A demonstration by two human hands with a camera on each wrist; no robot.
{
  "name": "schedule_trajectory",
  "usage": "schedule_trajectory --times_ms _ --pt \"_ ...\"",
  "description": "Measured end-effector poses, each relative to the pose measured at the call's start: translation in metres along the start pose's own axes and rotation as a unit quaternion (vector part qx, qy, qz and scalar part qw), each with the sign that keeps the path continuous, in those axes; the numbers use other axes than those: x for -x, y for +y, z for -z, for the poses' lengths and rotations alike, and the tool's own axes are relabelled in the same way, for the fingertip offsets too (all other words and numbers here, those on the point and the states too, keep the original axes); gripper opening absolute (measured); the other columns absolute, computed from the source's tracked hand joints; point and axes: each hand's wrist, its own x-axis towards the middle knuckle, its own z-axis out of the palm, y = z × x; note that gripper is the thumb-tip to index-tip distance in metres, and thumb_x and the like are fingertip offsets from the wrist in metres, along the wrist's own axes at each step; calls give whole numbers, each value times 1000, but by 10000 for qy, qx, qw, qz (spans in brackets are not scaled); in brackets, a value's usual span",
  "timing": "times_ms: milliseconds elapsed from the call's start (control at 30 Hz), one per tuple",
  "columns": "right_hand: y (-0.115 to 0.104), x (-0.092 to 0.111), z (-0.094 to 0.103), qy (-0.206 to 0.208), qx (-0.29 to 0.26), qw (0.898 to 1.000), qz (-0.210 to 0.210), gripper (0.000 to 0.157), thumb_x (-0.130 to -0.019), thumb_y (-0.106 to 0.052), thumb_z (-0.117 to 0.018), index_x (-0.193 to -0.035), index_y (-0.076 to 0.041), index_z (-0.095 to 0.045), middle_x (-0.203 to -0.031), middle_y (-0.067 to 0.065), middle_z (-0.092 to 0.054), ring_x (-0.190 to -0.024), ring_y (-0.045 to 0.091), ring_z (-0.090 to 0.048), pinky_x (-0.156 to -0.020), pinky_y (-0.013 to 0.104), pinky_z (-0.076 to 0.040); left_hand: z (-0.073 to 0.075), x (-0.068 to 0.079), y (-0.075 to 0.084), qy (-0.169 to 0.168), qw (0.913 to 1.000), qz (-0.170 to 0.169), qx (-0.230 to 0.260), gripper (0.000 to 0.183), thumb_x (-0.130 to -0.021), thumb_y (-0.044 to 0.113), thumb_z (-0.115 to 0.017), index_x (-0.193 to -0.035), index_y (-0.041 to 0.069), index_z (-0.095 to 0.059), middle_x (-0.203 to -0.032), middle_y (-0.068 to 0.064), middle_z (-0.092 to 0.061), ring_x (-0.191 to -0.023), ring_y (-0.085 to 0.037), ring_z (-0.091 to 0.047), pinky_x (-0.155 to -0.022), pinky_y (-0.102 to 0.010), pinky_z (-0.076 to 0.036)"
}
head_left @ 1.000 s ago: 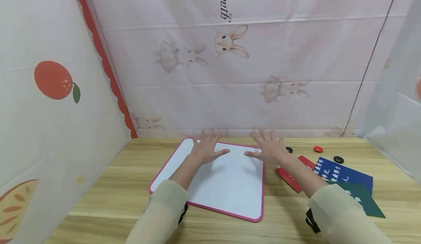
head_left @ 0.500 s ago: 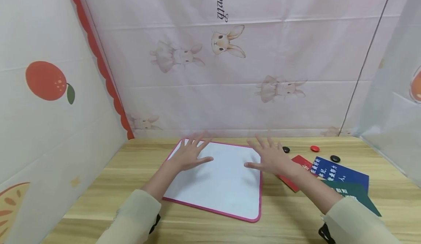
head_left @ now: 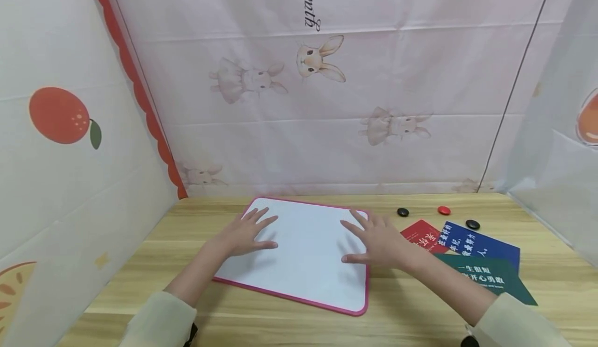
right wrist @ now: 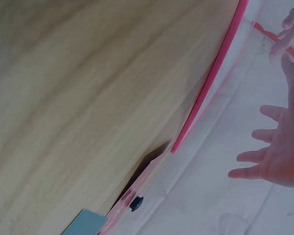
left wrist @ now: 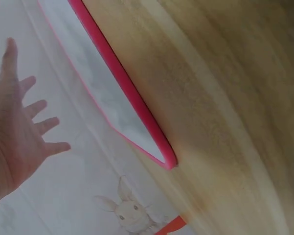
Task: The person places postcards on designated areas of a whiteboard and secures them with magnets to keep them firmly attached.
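A whiteboard with a pink rim (head_left: 303, 253) lies flat on the wooden table. Over its left part hovers my left hand (head_left: 243, 235), fingers spread and holding nothing. My right hand (head_left: 380, 243) is spread above the board's right edge, also holding nothing. In the left wrist view a gap shows between the left hand (left wrist: 19, 122) and the board (left wrist: 132, 107). The right wrist view likewise has the right hand (right wrist: 279, 147) raised off to the side of the pink edge (right wrist: 210, 83).
Right of the board lie a red card (head_left: 422, 234), a blue card (head_left: 490, 245) and a green card (head_left: 495, 277), overlapping. Behind them are two black magnets, one nearer the board (head_left: 403, 212), and a red magnet (head_left: 444, 210). A printed cloth (head_left: 280, 149) hangs behind the table.
Both hands have drawn back toward the near side, and the left has moved further left, widening the gap between them. Board and cards shift slightly in view with the camera.
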Motion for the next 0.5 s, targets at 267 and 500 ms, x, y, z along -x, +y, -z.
schedule_trajectory --times_ms 267,500 --pt "-14 8 1 -837 -519 9951 15 81 -74 -62 -62 -139 -18 -42 -146 11 -30 -128 43 -27 -96 60 -28 5 18 -10 -876 9902 639 884 83 -77 55 -64 -141 10 -38 -146 -21 -24 -132 -43 -17 -100 -63 -14" --pt "-28 12 0 -1663 -1014 9808 103 78 -73 -55 -68 -139 -21 -43 -145 5 -33 -130 32 -31 -96 53 -35 11 32 -12 -1651 9731 1097 1170 89 -68 41 -79 -140 11 -37 -146 -21 -24 -131 -44 -18 -96 -65 -21"
